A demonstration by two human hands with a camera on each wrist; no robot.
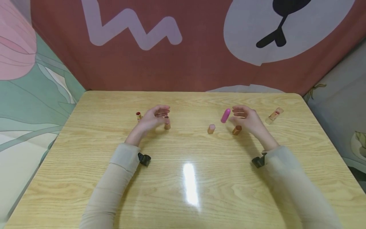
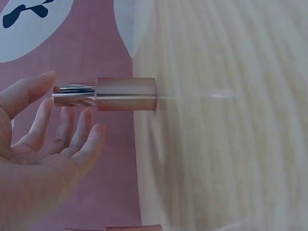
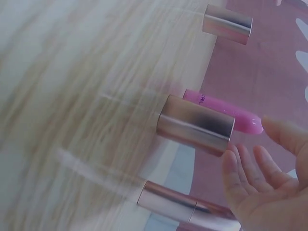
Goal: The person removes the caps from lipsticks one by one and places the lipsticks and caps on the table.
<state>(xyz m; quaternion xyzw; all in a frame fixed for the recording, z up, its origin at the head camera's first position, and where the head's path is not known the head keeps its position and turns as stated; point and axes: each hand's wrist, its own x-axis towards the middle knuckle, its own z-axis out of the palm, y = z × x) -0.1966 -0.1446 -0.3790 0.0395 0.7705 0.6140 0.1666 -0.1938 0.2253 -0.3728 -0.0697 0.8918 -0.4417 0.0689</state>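
My left hand [image 1: 152,119] is beside an uncapped lipstick [image 1: 167,126] standing upright on the table. In the left wrist view the thumb and index fingertip are near the top of that lipstick [image 2: 126,94], with the fingers spread and loosely bent; contact is hard to tell. Left of this hand stands a gold lipstick [image 1: 138,115] with a red tip, partly hidden. My right hand [image 1: 248,118] is just right of a bright pink tube [image 1: 225,115] with a rounded top. Its fingers are loosely bent, holding nothing. A copper cap [image 3: 195,125] stands before the pink tube [image 3: 224,110].
A rose-gold cap [image 1: 211,128] stands left of the pink tube. Right of my right hand is a clear-and-gold lipstick [image 1: 274,115]. The wooden table [image 1: 171,197] ends at a red patterned backdrop [image 1: 194,70].
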